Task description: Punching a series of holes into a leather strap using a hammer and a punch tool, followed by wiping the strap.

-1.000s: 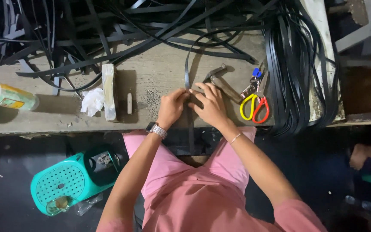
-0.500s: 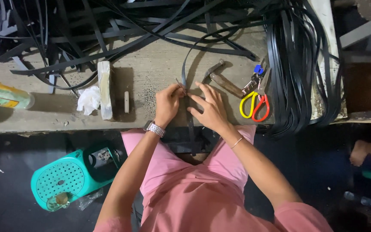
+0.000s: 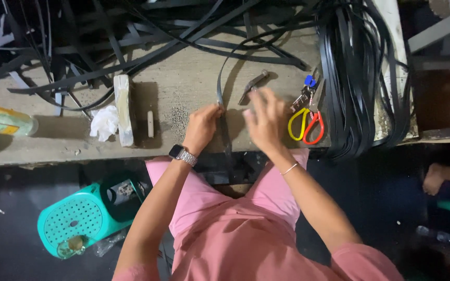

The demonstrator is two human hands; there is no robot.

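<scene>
**A:** Where does the work stand on the bench?

**B:** The left hand has its fingers pinched shut on a black strap, holding it down on the wooden worktable near the front edge. From that pinch the strap arcs up and away toward the far side, and a darker length runs from the hand down over the near edge toward the lap.

**A:** And the other hand?

**B:** The right hand is blurred, hanging just over the hammer that lies right of the strap. I cannot tell whether its fingers are curled or spread; they hold nothing I can make out.

**A:** So how much looks finished?

**B:** By my reading, this strap is placed and pinned but not yet worked on: the hammer lies flat on the table, and the scissors with one yellow and one red handle rest untouched to its right. A thick bundle of black strips drapes over the right end, and a loose tangle of strips covers the far side, so plenty of material looks unprocessed.

**A:** Anything else nearby?

**B:** A pale wooden block with a crumpled tissue to the left, and a bottle lying at the far left.
</scene>
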